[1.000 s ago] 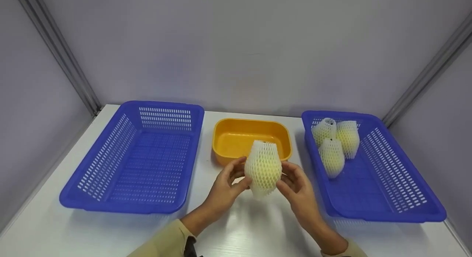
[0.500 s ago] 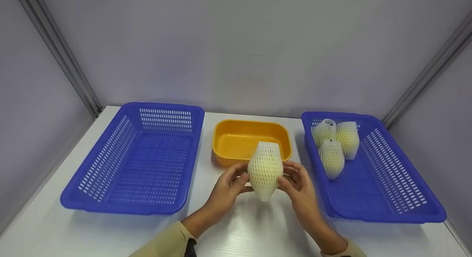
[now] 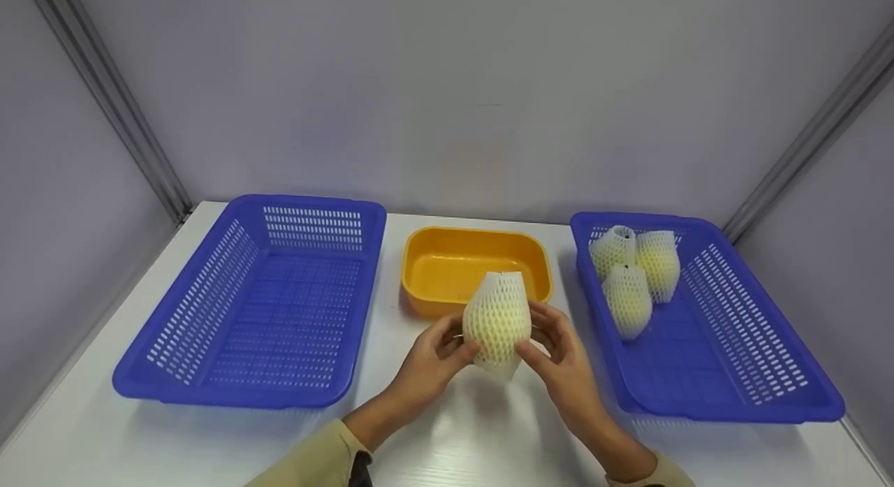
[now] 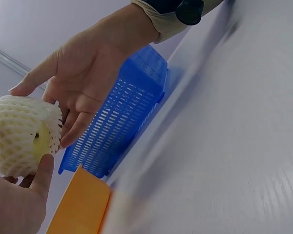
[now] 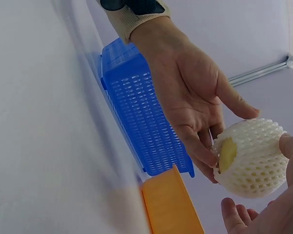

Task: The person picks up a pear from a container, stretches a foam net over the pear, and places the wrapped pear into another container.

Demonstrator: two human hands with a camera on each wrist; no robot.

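Note:
A yellow fruit in a white foam net [image 3: 497, 326] is held between my two hands, above the table in front of the orange basin. My left hand [image 3: 427, 358] grips its left side, with the thumb at the front. On its right side my right hand [image 3: 569, 361] holds it the same way. In the left wrist view, bare yellow skin and a dark spot of the fruit [image 4: 40, 144] show at the net's opening. The right wrist view also shows bare skin on the fruit [image 5: 228, 155]. Some fingers are hidden behind the net.
An orange basin [image 3: 477, 237] stands at the back middle. Left of it is a blue basket [image 3: 237, 395]; right of it, another blue basket [image 3: 726, 408] contains several netted fruits [image 3: 627, 302] at its far left. The white table [image 3: 447, 445] meets walls behind and at the sides.
The netted fruit shifts slightly and turns between my fingers; its lower tip swings right and its net opening changes shape. Both hands make small finger movements. The baskets and basin stay put.

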